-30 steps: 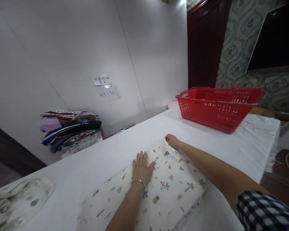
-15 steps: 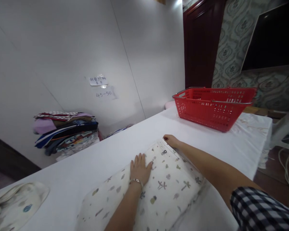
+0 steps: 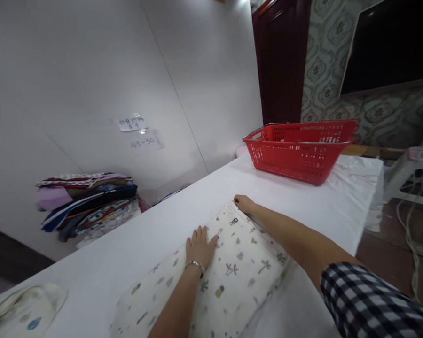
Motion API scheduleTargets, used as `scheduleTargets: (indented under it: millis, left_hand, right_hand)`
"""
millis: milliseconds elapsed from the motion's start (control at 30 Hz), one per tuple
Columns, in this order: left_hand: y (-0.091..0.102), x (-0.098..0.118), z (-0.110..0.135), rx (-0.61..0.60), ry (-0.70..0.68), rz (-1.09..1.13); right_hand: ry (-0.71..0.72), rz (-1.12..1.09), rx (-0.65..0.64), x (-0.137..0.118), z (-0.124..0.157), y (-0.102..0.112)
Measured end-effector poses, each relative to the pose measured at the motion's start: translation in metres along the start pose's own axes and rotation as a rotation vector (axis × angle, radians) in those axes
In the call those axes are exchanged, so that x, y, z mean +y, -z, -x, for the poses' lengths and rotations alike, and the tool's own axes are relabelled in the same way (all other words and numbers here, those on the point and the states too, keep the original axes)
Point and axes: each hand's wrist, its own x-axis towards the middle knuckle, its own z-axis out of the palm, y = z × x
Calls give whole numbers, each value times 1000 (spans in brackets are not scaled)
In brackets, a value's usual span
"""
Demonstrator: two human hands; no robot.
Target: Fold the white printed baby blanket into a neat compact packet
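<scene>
A cream cloth printed with small palm trees and leaves lies folded in layers on the white-covered table. My left hand rests flat on its upper side, fingers spread, a bracelet at the wrist. At the cloth's far corner, my right hand has its fingers closed in a pinch on the edge. The fingertips of that hand are partly hidden from me.
A red plastic basket with metal handles stands at the table's far right. Folded clothes are stacked beyond the table's left edge. Another pale printed fabric piece lies at the near left. A white stool stands at right.
The whole view has shifted slightly, so the basket and cloth sit a little further left. Both hands keep about the same places on the cloth.
</scene>
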Motion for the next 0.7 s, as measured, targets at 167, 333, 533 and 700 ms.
scheduleTargets:
  millis: [167, 333, 533, 700]
  left_hand:
    - [10, 32, 1, 76, -116, -18]
    - [10, 77, 4, 73, -325, -7]
    - [-5, 89, -1, 2, -309, 27]
    - [-11, 86, -2, 20, -250, 63]
  right_hand:
    - [-9, -16, -78, -1, 14, 10]
    - [-53, -32, -122, -6, 31, 19]
    - [-86, -142, -106, -1, 36, 24]
    - [-111, -303, -82, 13, 46, 26]
